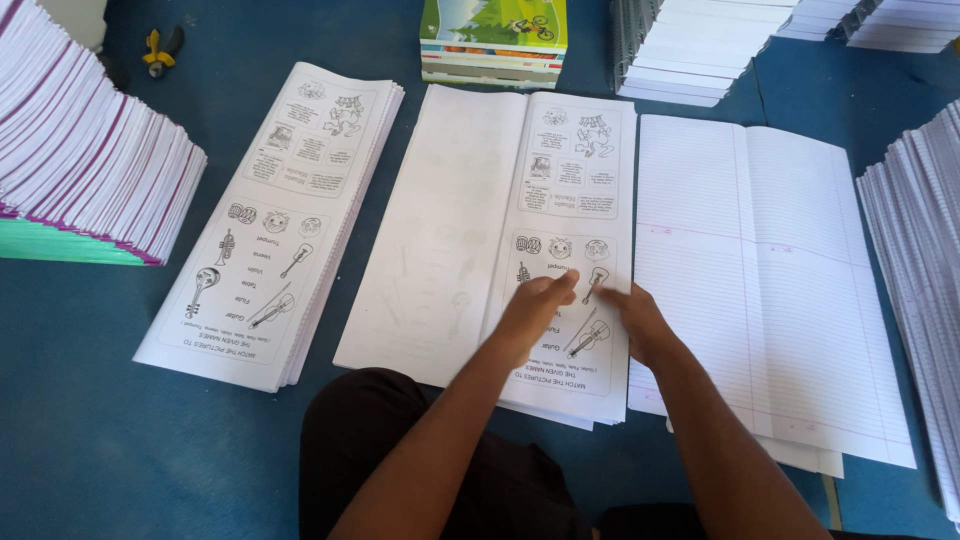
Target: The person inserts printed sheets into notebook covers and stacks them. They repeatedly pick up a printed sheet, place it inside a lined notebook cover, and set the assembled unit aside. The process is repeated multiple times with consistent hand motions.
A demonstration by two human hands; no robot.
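Note:
My left hand [533, 305] and my right hand [635, 320] both rest on a printed worksheet [575, 180] that has drawings of musical instruments on it. The sheet lies on the right half of an open stack of white pages [440, 230] in front of me on the blue floor. Fingertips of both hands press near the sheet's lower part, close together. Neither hand grips anything.
A second stack of printed worksheets [275, 220] lies to the left, wide ruled sheets [770, 270] to the right. Tall paper piles stand at far left [80, 160], far right [915, 300] and top right [690, 50]. Coloured books [492, 40] and pliers [158, 52] are beyond.

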